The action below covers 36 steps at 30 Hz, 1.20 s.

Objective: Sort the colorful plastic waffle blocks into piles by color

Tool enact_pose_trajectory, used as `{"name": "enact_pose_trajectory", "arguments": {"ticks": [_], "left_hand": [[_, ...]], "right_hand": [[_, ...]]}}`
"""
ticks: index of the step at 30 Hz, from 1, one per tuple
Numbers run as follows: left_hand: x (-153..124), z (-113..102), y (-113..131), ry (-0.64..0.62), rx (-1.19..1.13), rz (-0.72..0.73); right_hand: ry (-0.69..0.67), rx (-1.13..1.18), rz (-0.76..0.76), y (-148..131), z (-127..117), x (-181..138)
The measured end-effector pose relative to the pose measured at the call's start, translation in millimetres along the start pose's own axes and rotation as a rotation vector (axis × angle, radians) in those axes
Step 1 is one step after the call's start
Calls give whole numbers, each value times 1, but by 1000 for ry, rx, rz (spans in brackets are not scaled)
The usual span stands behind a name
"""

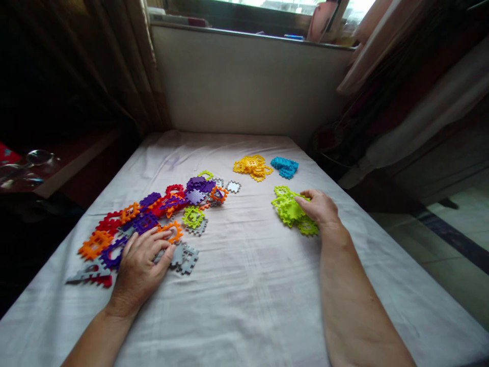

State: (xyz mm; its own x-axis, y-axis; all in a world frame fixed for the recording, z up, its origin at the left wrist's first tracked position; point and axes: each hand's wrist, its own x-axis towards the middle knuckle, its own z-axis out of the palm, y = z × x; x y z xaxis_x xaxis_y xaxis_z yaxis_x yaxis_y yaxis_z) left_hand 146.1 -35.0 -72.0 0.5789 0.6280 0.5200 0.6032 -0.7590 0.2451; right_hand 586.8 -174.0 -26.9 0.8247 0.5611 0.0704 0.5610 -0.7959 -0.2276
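Note:
My left hand [142, 265] lies palm down on the near side of a mixed heap of plastic interlocking tiles, its fingers a little apart. Under and around its fingertips are an orange tile [174, 232], a purple tile [145, 223] and grey tiles [187, 258]. To the right, my right hand [321, 208] is at a lime-green pile of tiles [289, 210]. Its thumb and fingers are closed on a lime-green tile at the pile's right side; the fingertips are partly hidden.
Yellow tiles [252, 167] and blue tiles [284, 167] form separate piles farther back. One pale grey tile [234, 186] lies beside the mixed heap. A white sheet [244, 306] covers the surface, which ends at a wall [248, 86]. Curtains and hanging cloth flank it.

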Motion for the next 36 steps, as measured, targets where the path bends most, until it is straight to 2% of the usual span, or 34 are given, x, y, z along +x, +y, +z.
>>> {"name": "enact_pose_trajectory", "arguments": {"ticks": [2,4,6,8,12,15,17,21,25,29,31,33,36], "left_hand": [[0,-1,2,-6,-4,-19],[1,-2,4,-17,-4,-35],[1,-3,6,-28,-3,-48],[2,-3,8,-40,-11,-56],[2,-2,10,-48,-31,-66],[1,-2,11,-50,-40,-68],[1,-2,11,-50,-44,-63],[1,-2,12,-38,-43,-66],[1,-3,13,-41,-45,-62],[1,-2,11,-44,-42,-51],[1,-1,9,-40,-39,-43],[1,0,7,-31,-36,-31],[0,0,5,-21,-31,-19]], "right_hand": [[5,-33,-18,-2,-1,-2],[72,-44,-65,-13,-6,-7],[147,-3,-151,-33,-12,-17],[163,80,-284,-61,-14,-34],[-13,229,-632,-127,5,-82],[-97,241,-854,-170,27,-116],[-116,200,-912,-191,35,-131],[-168,78,-859,-214,41,-141],[-187,89,-822,-211,39,-140],[-212,164,-708,-185,16,-118],[-215,149,-582,-162,-2,-96],[-155,109,-416,-131,-18,-71],[-86,39,-180,-76,-26,-35]]}}
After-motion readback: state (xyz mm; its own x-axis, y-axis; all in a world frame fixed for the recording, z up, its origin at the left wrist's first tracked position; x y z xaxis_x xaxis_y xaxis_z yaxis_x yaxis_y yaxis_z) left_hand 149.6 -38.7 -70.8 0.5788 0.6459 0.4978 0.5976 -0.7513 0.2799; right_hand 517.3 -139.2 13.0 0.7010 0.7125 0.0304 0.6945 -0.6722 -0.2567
